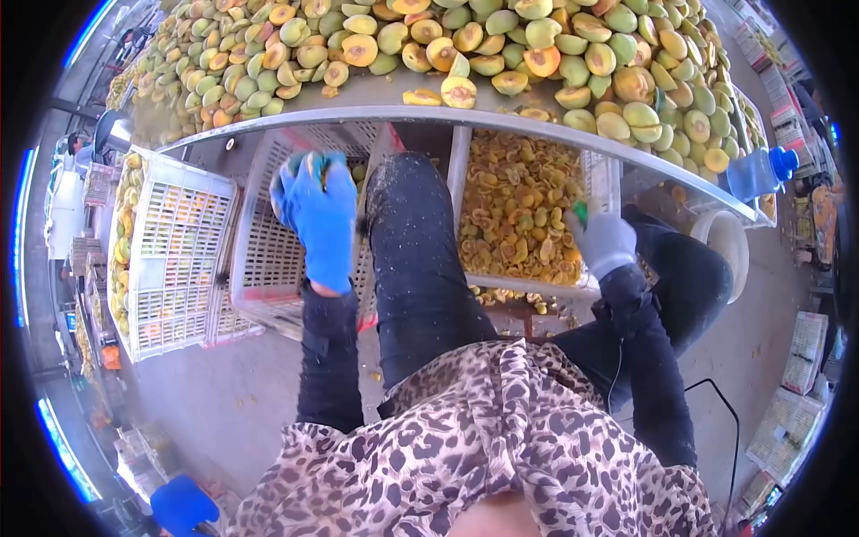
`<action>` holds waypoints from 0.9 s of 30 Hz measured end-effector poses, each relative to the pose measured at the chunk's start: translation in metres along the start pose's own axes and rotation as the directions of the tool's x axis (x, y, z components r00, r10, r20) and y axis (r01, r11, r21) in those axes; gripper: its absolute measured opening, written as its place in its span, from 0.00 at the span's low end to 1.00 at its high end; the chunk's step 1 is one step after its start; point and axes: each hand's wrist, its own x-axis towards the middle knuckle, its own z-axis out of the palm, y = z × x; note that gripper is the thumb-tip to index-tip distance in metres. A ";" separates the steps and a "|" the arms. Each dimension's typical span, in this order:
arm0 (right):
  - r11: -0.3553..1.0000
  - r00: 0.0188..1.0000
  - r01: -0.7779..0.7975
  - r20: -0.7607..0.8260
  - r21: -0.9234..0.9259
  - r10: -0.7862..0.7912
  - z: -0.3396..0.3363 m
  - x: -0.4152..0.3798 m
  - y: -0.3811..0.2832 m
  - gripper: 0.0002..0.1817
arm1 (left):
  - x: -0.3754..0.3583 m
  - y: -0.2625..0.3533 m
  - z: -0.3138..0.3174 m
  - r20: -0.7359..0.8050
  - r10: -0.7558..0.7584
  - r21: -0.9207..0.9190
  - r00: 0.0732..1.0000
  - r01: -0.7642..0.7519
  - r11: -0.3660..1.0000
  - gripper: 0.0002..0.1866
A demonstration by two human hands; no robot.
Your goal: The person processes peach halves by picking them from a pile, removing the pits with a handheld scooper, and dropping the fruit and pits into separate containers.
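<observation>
Where the view reaches nine o'clock, a white slatted crate [179, 264] stands beside the person, with yellow-green fruit [123, 255] showing along its outer side. At ten o'clock, the left hand [315, 210], in a blue glove, is held above a tilted open crate [268, 255]; its fingers are curled, but whether the grip encloses anything cannot be determined. Across twelve o'clock runs the metal-edged bench [371, 92], bearing a broad heap of halved fruit [360, 50], green-skinned with orange-yellow flesh; several pieces lie near the front rim. Below that rim, at one o'clock, a white crate [461, 179] is loaded with small yellow-brown fruit pieces [519, 210]. Toward three o'clock, the right hand [608, 240], in a grey glove, is at this crate's right side, its grip closed on a small green item [582, 212]. Farther right is a pale bucket [729, 251], and at two o'clock a blue-capped bottle [753, 174] is at the bench's right end.
</observation>
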 end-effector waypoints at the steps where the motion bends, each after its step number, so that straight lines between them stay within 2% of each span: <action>1: 1.000 1.000 0.008 -0.002 -0.001 -0.008 0.006 -0.002 -0.003 0.15 | 0.012 -0.001 0.014 -0.004 -0.006 0.005 1.000 0.006 1.000 0.15; 2: 0.993 0.997 0.078 0.012 0.091 -0.079 0.015 -0.003 -0.009 0.16 | 0.026 0.000 0.035 -0.073 0.228 0.030 0.971 -0.227 0.973 0.16; 3: 0.972 0.988 0.145 0.017 0.184 -0.150 0.019 -0.004 -0.016 0.17 | 0.040 0.002 0.056 -0.135 0.451 0.072 0.882 -0.445 0.892 0.18; 4: 0.971 0.988 0.152 0.012 0.183 -0.157 0.019 -0.005 -0.023 0.17 | 0.051 0.021 0.077 0.021 0.242 -0.029 0.970 -0.242 0.970 0.21; 5: 0.938 0.972 0.227 0.007 0.262 -0.237 0.019 -0.008 -0.031 0.16 | 0.060 0.044 0.094 0.193 0.034 -0.099 0.981 -0.015 0.995 0.24; 6: 0.895 0.951 0.293 -0.007 0.337 -0.309 0.018 -0.009 -0.036 0.16 | 0.069 0.056 0.103 0.185 0.039 -0.106 0.982 -0.020 0.994 0.24; 7: 0.898 0.954 0.288 -0.016 0.333 -0.300 0.016 -0.011 -0.039 0.16 | 0.077 0.068 0.112 0.457 0.005 -0.128 0.890 0.061 0.990 0.27; 8: 0.882 0.952 0.298 -0.048 0.364 -0.302 0.015 -0.014 -0.041 0.15 | 0.083 0.076 0.121 0.694 -0.014 -0.126 0.719 0.140 0.982 0.30; 9: 0.866 0.950 0.308 -0.078 0.394 -0.302 0.013 -0.016 -0.041 0.15 | 0.085 0.075 0.133 0.695 -0.002 -0.136 0.719 0.134 0.982 0.30; 11: 0.886 0.961 0.269 -0.046 0.378 -0.272 0.003 -0.013 -0.042 0.14 | 0.081 0.067 0.157 0.597 0.163 -0.273 0.785 0.008 0.962 0.33; 12: 0.857 0.974 0.224 -0.065 0.465 -0.219 -0.002 -0.011 -0.044 0.13 | 0.083 0.068 0.155 0.615 0.157 -0.310 0.772 0.055 0.949 0.23; 13: 0.816 0.983 0.182 -0.080 0.548 -0.165 -0.008 -0.008 -0.046 0.13 | 0.082 0.067 0.156 0.625 0.162 -0.310 0.764 0.052 0.949 0.23; 14: 0.747 0.978 0.206 -0.121 0.632 -0.168 -0.014 -0.003 -0.049 0.13 | 0.083 0.065 0.158 0.611 0.163 -0.389 0.775 0.115 0.914 0.23; 15: 0.745 0.979 0.202 -0.117 0.635 -0.166 -0.022 0.002 -0.054 0.13 | 0.083 0.063 0.160 0.596 0.157 -0.462 0.788 0.176 0.869 0.23; 16: 0.602 0.988 0.130 -0.050 0.788 -0.148 -0.030 0.007 -0.060 0.12 | 0.078 0.067 0.160 0.491 0.068 -0.513 0.868 0.225 0.828 0.20; 17: 0.431 0.990 0.045 0.018 0.901 -0.142 -0.042 0.010 -0.068 0.12 | 0.078 0.076 0.146 0.491 0.072 -0.512 0.868 0.220 0.830 0.20; 18: 0.326 0.977 -0.104 0.158 0.940 -0.143 -0.060 0.011 -0.078 0.13 | 0.077 0.091 0.119 0.565 -0.059 -0.711 0.823 0.521 0.471 0.19; 19: 0.322 0.978 -0.105 0.157 0.941 -0.141 -0.060 0.014 -0.084 0.13 | 0.072 0.103 0.100 0.670 -0.132 -0.738 0.730 0.675 -0.015 0.18; 20: 0.304 0.984 -0.015 0.068 0.952 -0.163 -0.058 0.017 -0.088 0.13 | 0.055 0.110 0.101 0.670 -0.129 -0.738 0.731 0.675 -0.013 0.18; 21: 0.287 0.983 0.075 -0.021 0.955 -0.184 -0.057 0.018 -0.092 0.13 | 0.035 0.115 0.107 0.530 -0.090 -0.848 0.843 0.530 -0.032 0.17; 22: 0.323 0.981 0.099 -0.039 0.941 -0.188 -0.063 0.017 -0.096 0.14 | 0.018 0.121 0.107 0.372 -0.059 -0.928 0.927 0.368 -0.058 0.16; 23: 0.326 0.982 0.095 -0.035 0.941 -0.188 -0.063 0.016 -0.096 0.14 | 0.015 0.130 0.086 0.375 -0.060 -0.926 0.925 0.372 -0.060 0.16; 24: 0.367 0.978 0.160 -0.097 0.916 -0.186 -0.061 0.015 -0.095 0.14 | 0.019 0.142 0.054 0.664 -0.028 -0.644 0.747 0.553 -0.529 0.16; 25: 0.408 0.970 0.223 -0.157 0.886 -0.188 -0.059 0.011 -0.095 0.15 | 0.020 0.149 0.032 0.839 0.156 -0.162 0.521 0.513 -0.843 0.16; 27: 0.425 0.969 0.227 -0.157 0.876 -0.193 -0.064 0.000 -0.091 0.16 | 0.010 0.152 0.023 0.856 0.145 -0.163 0.496 0.525 -0.835 0.15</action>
